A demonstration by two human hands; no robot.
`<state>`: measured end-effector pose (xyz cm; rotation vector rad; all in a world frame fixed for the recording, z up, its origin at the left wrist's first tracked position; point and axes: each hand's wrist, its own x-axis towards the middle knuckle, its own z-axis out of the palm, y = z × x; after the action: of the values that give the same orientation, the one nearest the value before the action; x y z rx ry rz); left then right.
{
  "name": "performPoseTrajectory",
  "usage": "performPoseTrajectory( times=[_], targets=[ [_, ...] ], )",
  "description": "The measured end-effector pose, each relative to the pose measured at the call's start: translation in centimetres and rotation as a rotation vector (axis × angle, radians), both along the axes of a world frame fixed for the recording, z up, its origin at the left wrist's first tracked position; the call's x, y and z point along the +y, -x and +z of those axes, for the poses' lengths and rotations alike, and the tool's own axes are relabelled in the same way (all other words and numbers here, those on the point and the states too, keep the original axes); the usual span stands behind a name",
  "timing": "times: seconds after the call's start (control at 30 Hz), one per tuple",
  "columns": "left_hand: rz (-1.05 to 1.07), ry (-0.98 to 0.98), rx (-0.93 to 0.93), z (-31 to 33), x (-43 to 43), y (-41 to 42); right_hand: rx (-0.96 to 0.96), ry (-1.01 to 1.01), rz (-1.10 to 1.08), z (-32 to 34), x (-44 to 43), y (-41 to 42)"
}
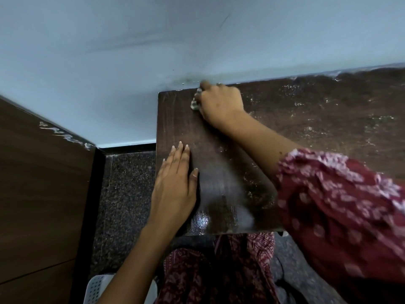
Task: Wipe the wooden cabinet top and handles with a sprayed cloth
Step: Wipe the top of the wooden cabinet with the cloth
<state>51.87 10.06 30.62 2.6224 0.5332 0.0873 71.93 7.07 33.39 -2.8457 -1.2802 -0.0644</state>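
The dark wooden cabinet top (306,119) fills the right half of the view, dusty with pale specks on its right part and wet and shiny near the front edge. My right hand (220,103) is at the far left corner by the wall, shut on a small grey-white cloth (195,101) that peeks out under the fingers. My left hand (175,183) lies flat, fingers together, on the cabinet's left edge. The cabinet handles are out of sight.
A pale blue wall (131,62) runs along the cabinet's back edge. A brown wooden panel (39,183) stands at the left. Between them is dark speckled floor (125,194). A white perforated basket (98,288) sits at the bottom left.
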Motion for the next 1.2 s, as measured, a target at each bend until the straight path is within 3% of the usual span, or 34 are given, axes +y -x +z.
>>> performPoseTrajectory(
  times=[0.2,0.4,0.6,0.8,0.97,1.2],
  targets=[
    [-0.015,-0.005,0.003,0.2,0.0,0.4,0.001,-0.031,-0.058,-0.4,-0.2,-0.9],
    [0.005,-0.059,-0.001,-0.6,-0.2,0.5,-0.065,-0.046,-0.074,-1.1,-6.1,7.8],
    [0.044,-0.066,0.005,-1.0,-1.6,0.7,0.068,-0.083,-0.027,-0.9,-12.1,16.9],
    [0.045,-0.095,0.025,-1.3,-3.0,0.8,0.082,-0.13,0.053,-1.7,-17.6,21.9],
    [0.048,-0.102,0.029,-1.3,-3.8,0.2,0.044,-0.122,0.07,-1.3,-19.2,20.1],
    [0.057,-0.102,0.029,-1.4,-4.5,-1.5,0.06,-0.053,0.047,-0.9,-14.5,12.7]
  ],
)
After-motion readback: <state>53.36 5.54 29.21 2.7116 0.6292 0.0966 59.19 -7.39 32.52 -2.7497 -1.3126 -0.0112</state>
